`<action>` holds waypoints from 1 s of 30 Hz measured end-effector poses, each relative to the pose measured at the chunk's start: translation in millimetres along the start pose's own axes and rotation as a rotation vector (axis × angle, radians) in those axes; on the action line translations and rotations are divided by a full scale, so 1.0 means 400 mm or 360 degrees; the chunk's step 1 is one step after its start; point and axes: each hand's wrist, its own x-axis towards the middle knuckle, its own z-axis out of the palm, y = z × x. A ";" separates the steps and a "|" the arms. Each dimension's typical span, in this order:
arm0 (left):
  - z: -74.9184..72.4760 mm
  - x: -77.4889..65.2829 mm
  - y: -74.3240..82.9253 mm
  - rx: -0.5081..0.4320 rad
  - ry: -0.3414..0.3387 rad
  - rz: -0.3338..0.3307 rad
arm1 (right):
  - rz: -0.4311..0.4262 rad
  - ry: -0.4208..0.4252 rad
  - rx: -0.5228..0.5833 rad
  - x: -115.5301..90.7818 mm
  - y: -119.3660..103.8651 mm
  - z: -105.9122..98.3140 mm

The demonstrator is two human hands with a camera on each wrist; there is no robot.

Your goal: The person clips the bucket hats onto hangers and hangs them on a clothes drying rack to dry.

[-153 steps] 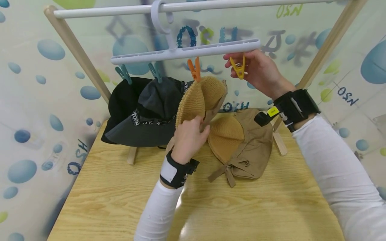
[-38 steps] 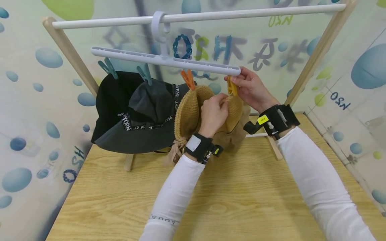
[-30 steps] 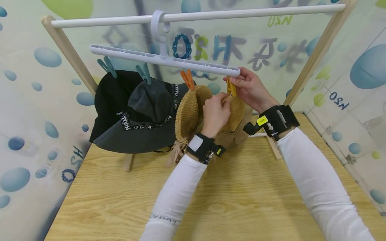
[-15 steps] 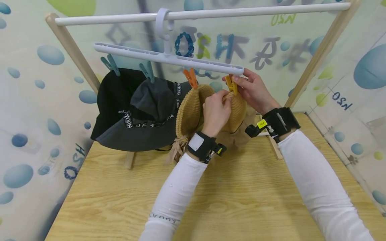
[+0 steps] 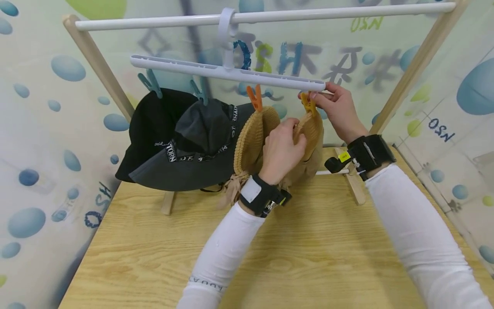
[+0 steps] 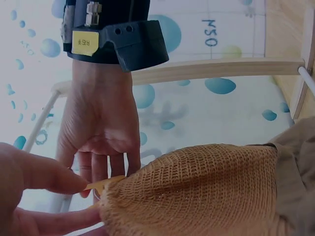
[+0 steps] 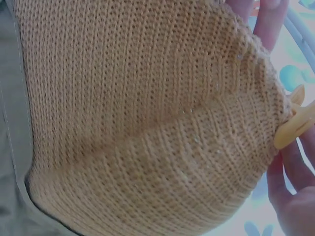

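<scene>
A tan knit hat (image 5: 247, 146) with khaki cloth and ribbon ties has one fold under the orange clothespin (image 5: 256, 98). Its other knit fold (image 7: 147, 113) meets the yellow clothespin (image 5: 308, 104) at the edge. My right hand (image 5: 339, 111) pinches that yellow clothespin just below the hanger's right end. My left hand (image 5: 283, 146) is at the knit fold, thumb and forefinger apart; the left wrist view shows its fingers (image 6: 44, 172) close to the clothespin. To the left, a black and grey bucket hat (image 5: 185, 171) hangs from two teal clothespins (image 5: 151, 83).
The pale hanger (image 5: 227, 72) hooks over the white rail (image 5: 339, 15) of a wooden-legged rack (image 5: 98, 68). Its bar slopes down to the right. The rack stands on a wood-grain table (image 5: 308, 257), before a patterned backdrop.
The right knit fold, low on the table at first, has come up to the yellow clothespin. Most recently the left thumb and forefinger have parted below it, and the hanger has shifted right.
</scene>
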 end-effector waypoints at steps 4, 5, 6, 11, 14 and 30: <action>-0.004 -0.012 0.008 -0.0002 0.0008 0.0034 | -0.0020 0.0086 -0.0026 0.009 -0.006 -0.013; -0.004 -0.015 0.009 0.0000 0.0009 0.0041 | -0.0022 0.0095 -0.0034 0.011 -0.008 -0.016; -0.005 -0.017 0.010 -0.0001 0.0008 0.0050 | -0.0020 0.0108 -0.0047 0.014 -0.010 -0.020; -0.009 -0.034 0.012 0.0021 -0.0008 0.0069 | -0.0018 0.0132 -0.0122 0.016 -0.025 -0.046; -0.010 -0.044 0.013 0.0015 -0.0006 0.0093 | -0.0044 0.0150 -0.0124 0.014 -0.031 -0.063; -0.063 -0.098 -0.006 0.0023 0.0029 0.0176 | -0.0082 0.0252 -0.0080 0.008 -0.053 -0.069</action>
